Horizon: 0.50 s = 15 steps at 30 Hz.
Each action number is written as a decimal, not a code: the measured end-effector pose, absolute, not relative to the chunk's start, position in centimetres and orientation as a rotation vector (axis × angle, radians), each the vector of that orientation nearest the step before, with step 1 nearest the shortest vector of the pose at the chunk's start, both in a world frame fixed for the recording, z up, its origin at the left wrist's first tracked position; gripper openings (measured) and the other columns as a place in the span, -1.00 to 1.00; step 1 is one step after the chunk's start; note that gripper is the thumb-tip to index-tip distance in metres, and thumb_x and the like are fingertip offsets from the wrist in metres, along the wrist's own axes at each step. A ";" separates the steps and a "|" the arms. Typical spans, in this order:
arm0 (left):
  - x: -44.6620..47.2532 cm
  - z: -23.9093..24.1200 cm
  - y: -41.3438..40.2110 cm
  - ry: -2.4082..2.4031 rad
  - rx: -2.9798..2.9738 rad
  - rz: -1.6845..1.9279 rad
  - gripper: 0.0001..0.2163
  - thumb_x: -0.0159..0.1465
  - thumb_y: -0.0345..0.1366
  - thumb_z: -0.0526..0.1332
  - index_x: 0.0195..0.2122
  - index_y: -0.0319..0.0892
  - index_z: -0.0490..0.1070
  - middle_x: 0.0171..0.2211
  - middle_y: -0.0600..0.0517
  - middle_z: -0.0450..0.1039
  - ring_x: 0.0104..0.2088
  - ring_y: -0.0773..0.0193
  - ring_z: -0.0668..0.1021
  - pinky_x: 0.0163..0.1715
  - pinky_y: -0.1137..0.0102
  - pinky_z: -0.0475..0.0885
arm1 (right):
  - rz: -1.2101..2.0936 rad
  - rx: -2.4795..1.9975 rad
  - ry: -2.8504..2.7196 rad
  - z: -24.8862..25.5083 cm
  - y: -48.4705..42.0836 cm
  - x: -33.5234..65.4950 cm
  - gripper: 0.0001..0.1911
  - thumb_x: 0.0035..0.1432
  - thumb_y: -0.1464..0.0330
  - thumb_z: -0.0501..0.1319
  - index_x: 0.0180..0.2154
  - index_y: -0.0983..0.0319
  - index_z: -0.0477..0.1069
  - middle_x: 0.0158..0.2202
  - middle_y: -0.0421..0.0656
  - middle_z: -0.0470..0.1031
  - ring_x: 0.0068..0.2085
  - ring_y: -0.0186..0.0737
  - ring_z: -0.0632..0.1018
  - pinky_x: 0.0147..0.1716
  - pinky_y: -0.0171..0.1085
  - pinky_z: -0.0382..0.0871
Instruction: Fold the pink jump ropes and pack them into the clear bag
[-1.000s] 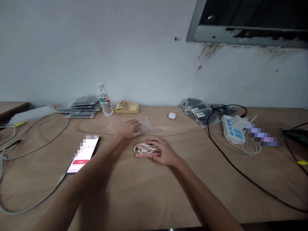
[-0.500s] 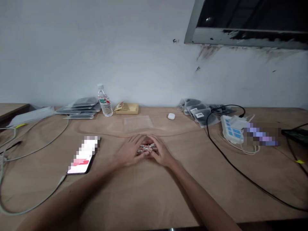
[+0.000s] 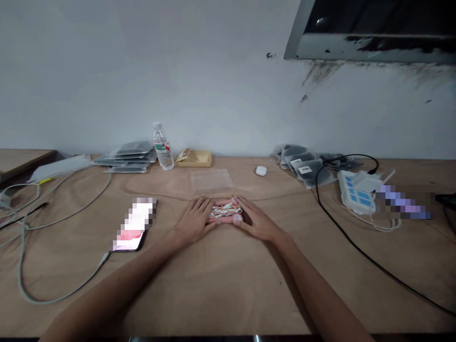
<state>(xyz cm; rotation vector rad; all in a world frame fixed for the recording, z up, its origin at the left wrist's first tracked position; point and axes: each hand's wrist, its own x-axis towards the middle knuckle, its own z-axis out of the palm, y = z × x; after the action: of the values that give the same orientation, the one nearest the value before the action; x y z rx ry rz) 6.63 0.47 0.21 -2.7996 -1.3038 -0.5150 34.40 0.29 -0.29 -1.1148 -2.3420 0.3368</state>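
Observation:
Several small white and orange pieces lie heaped between my hands on the wooden table. A pink edge runs along the far side of the heap and another along the near side, like a shallow holder; its exact kind I cannot make out. My left hand curves round the left end, fingers on the far side and thumb on the near side. Around the right end my right hand is bent in the same way, thumb and fingertips against the pink ends. Both palms hide the ends of the holder.
Beyond the hands lies a clear plastic sheet. A yellow box, water bottle and white case stand farther back. A lit phone is on the left; a power strip and black cable are on the right.
My hands have moved apart, showing more of the small pieces and the pink edges between them. The whole view has shifted slightly, with things now appearing farther right.

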 end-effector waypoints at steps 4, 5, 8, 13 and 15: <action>6.5 -0.4 1.0 -1.361 -2.776 -0.528 -0.32 0.42 0.14 -0.01 0.41 -0.19 0.01 0.37 -0.22 0.16 0.40 -0.07 0.17 0.35 0.00 0.07 | 0.296 -1.132 -2.317 -0.9 0.4 34.0 -0.27 0.39 0.06 0.11 0.43 0.18 -0.03 0.42 0.05 0.12 0.41 0.09 0.20 0.33 0.17 0.17; 6.5 -0.5 1.1 -1.373 -2.776 -0.539 -0.31 0.42 0.14 -0.01 0.42 -0.21 -0.02 0.38 -0.24 0.14 0.40 -0.07 0.16 0.36 0.00 0.06 | 0.290 -1.140 -2.315 -1.0 0.5 33.9 -0.27 0.39 0.06 0.10 0.43 0.20 -0.03 0.42 0.06 0.12 0.41 0.09 0.19 0.33 0.17 0.17; 6.1 -0.6 1.5 -1.384 -2.799 -0.610 -0.24 0.40 0.15 0.01 0.43 -0.31 -0.09 0.41 -0.31 0.03 0.43 -0.08 0.09 0.37 0.01 0.07 | 0.275 -1.160 -2.334 -1.1 0.4 33.7 -0.26 0.39 0.05 0.09 0.44 0.20 -0.03 0.43 0.08 0.10 0.41 0.10 0.19 0.33 0.19 0.16; 5.6 -0.5 1.3 -1.292 -2.930 -0.603 -0.27 0.43 0.12 -0.02 0.45 -0.25 -0.12 0.42 -0.25 0.02 0.45 -0.02 0.02 0.37 0.01 0.09 | 0.262 -1.148 -2.366 -0.8 0.0 33.5 -0.27 0.40 0.05 0.07 0.44 0.16 -0.06 0.45 0.06 0.05 0.41 0.09 0.18 0.33 0.19 0.15; 5.6 -0.5 1.1 -1.277 -2.936 -0.578 -0.29 0.44 0.11 -0.04 0.45 -0.24 -0.11 0.43 -0.24 0.02 0.45 -0.03 -0.01 0.37 0.00 0.08 | 0.265 -1.148 -2.365 -0.8 -0.1 33.5 -0.27 0.41 0.05 0.06 0.45 0.17 -0.08 0.44 0.06 0.05 0.41 0.09 0.18 0.33 0.19 0.15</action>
<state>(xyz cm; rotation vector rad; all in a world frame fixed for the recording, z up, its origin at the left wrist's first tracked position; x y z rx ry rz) 5.63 1.09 -0.50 -2.9363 -1.2770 -0.5776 33.51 -0.08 -0.76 -1.1477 -2.3647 0.2646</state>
